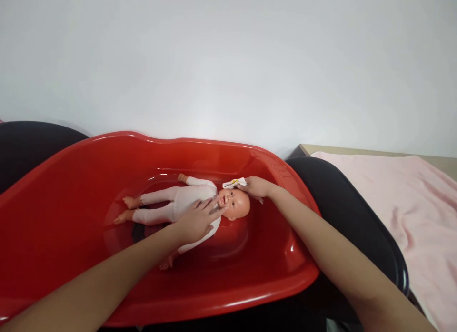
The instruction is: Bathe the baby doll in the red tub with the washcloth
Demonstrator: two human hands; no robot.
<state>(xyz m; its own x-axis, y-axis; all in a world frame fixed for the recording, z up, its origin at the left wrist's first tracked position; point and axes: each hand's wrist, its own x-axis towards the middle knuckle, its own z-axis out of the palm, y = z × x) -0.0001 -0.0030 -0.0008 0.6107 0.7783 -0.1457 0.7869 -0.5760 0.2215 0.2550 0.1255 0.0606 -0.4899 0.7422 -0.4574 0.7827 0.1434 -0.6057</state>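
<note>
Both hands reach into a red tub [71,194]. Left hand [198,221]: fingers spread and laid flat, palm down on the upper chest of a doll [189,196], fingertips up against its chin. No grasp, just resting contact. Right hand [257,187]: fingers drawn together on a small white cloth [234,182] with a yellow mark; the cloth sticks out from the fingertips toward 9 o'clock.

Doll lies on its back on the tub floor, about centre. Head points to 3 o'clock, feet to 9 o'clock. White one-piece suit, bare head, bare hands and feet. One arm is raised toward 12 o'clock, the other trails toward 6 o'clock under the left forearm.

Relative to the doll's head: right hand sits at 1 o'clock, just beside the crown, and I cannot tell whether it touches. Cloth sits at 12 o'clock, touching or nearly touching the forehead. Left hand lies at 8 o'clock, over the neck and chest.

Surroundings: black chair [357,218] under the tub's 3 o'clock end, a second dark chair [32,146] at 9 o'clock. Pink towel [410,203] spread on a tabletop at far 3 o'clock, well apart from the tub. Plain pale wall [228,61] at 12 o'clock.
</note>
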